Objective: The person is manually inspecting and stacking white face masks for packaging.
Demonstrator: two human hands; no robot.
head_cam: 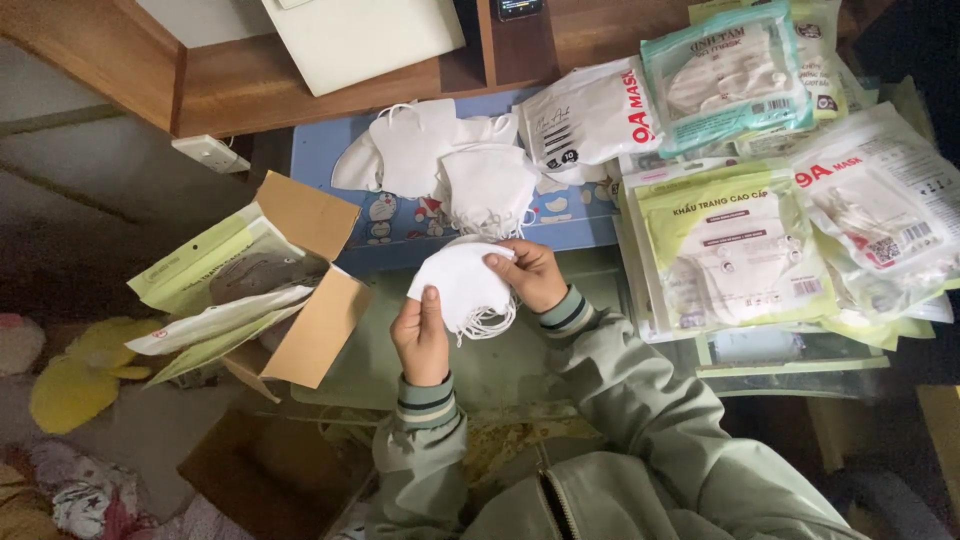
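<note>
A folded white face mask (462,283) with thin ear loops hanging below it is held between both hands over a glass-topped table (500,365). My left hand (421,338) pinches its lower left edge with the thumb on top. My right hand (529,274) grips its upper right edge. Just beyond the hands, a loose pile of white masks (445,160) lies on a blue cartoon-printed mat (400,225).
An open cardboard box (300,285) at the left holds yellow-green mask packets (215,265). Several packets of masks (735,250) in green, teal and white wrappers are stacked at the right. A wooden desk (250,85) runs along the top, with a white wall socket (210,153) beneath it.
</note>
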